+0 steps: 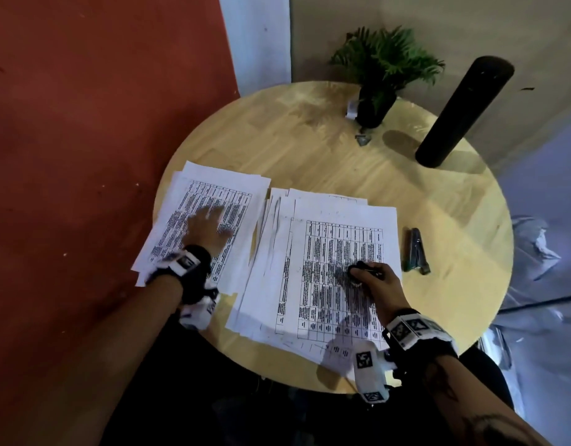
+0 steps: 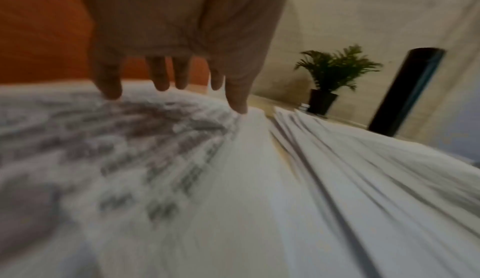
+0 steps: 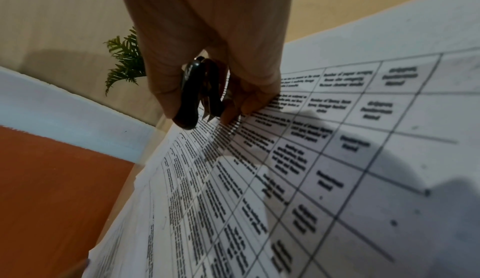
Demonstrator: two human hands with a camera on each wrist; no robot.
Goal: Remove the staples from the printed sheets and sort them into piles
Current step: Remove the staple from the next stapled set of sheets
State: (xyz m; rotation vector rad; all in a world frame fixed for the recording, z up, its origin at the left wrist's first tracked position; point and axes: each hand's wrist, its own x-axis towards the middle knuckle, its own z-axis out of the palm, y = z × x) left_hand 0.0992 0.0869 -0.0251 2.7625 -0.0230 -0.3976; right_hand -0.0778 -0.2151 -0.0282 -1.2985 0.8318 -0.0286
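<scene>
A black staple remover (image 3: 193, 97) is held in the right hand (image 1: 375, 281), with thumb and fingers curled round its curved plastic body and its metal claws pointing down at the paper. The hand rests low on the right pile (image 1: 326, 268), at lower centre of the head view, presumably so that the tool is kept ready while the sheets are steadied. The left hand (image 1: 208, 230) is spread flat, its fingertips (image 2: 237, 106) laid on the top sheet of the left pile (image 1: 200, 217), at centre left of the head view. It is judged that a freed sheet is being pressed into place there; the wrist view is too blurred for more to be said.

Both piles are of thin white paper printed with gridded tables, loosely fanned so that many edges show; the sheets will slide easily. No staple can be made out. The piles lie side by side on a round table (image 1: 309, 156) of pale, smooth wood. Just right of the right pile a dark metal stapler (image 1: 416, 251) is laid. At the upper right of the frame stand a potted fern (image 1: 380, 75) and a matt black cylinder (image 1: 464, 114).
</scene>
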